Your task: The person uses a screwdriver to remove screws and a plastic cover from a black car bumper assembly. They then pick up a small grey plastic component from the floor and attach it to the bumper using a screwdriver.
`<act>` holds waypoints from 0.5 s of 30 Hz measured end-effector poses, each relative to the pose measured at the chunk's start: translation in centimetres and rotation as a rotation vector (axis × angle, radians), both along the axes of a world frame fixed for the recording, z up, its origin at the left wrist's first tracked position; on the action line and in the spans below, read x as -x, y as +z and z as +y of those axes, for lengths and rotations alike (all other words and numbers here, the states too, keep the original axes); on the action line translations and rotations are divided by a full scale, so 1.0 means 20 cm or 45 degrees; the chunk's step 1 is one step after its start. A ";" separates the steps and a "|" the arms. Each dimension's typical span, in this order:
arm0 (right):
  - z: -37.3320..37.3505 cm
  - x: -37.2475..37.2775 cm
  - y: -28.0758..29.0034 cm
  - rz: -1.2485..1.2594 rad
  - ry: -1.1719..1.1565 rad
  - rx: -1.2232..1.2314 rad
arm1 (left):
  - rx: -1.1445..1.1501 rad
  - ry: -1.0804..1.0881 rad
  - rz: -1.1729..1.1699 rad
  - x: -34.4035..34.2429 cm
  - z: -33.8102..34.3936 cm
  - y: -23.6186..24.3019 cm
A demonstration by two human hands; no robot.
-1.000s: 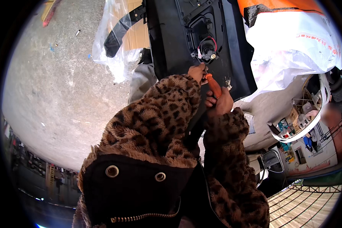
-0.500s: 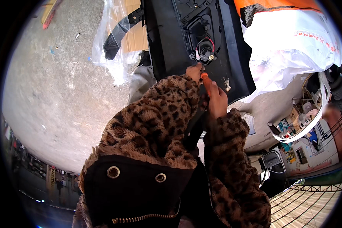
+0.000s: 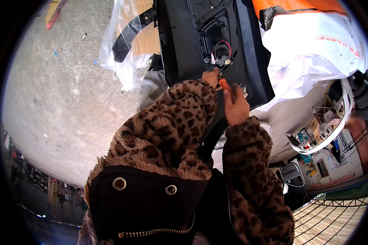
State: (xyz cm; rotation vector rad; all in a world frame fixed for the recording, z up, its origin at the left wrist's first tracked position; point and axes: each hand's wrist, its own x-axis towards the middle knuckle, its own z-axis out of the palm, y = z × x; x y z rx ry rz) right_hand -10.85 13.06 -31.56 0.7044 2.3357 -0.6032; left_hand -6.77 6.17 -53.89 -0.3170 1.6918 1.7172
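A black plastic car bumper (image 3: 178, 53) lies in front of me, with a round lamp (image 3: 221, 56) fitted in its recess. One red wire arcs over the lamp, next to a small pale connector (image 3: 212, 58). My right hand (image 3: 237, 108) grips a screwdriver by its orange handle (image 3: 223, 84). Its tip points toward the bumper just below the lamp and is hidden by fingers. My left hand (image 3: 210, 77) is closed at the lamp's lower edge, beside the screwdriver; what its fingertips pinch is too small to make out. Both forearms wear leopard-patterned fleece sleeves.
Left of the bumper, a black curved trim piece (image 3: 129, 36) lies on cardboard (image 3: 145, 41) and clear plastic wrap. White plastic sheeting (image 3: 306, 45) and an orange bag (image 3: 302, 5) lie to the right. A white curved strip (image 3: 335, 136) stands farther right. Concrete floor (image 3: 69, 106) surrounds this.
My right hand has shifted slightly right and turned on the screwdriver, its fingers spread further along the handle. The screwdriver handle has tilted a little; my left hand stays almost in place.
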 end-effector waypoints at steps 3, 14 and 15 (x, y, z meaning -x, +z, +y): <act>-0.08 0.11 0.15 0.007 0.813 -0.225 | 0.139 -0.024 0.585 -0.04 0.03 -0.07; -0.12 0.12 0.04 -0.164 -0.872 0.334 | -0.530 0.541 -1.105 0.23 -0.14 0.37; -0.11 0.12 0.05 -0.200 -0.787 0.360 | -0.692 0.483 -1.177 0.23 -0.20 0.33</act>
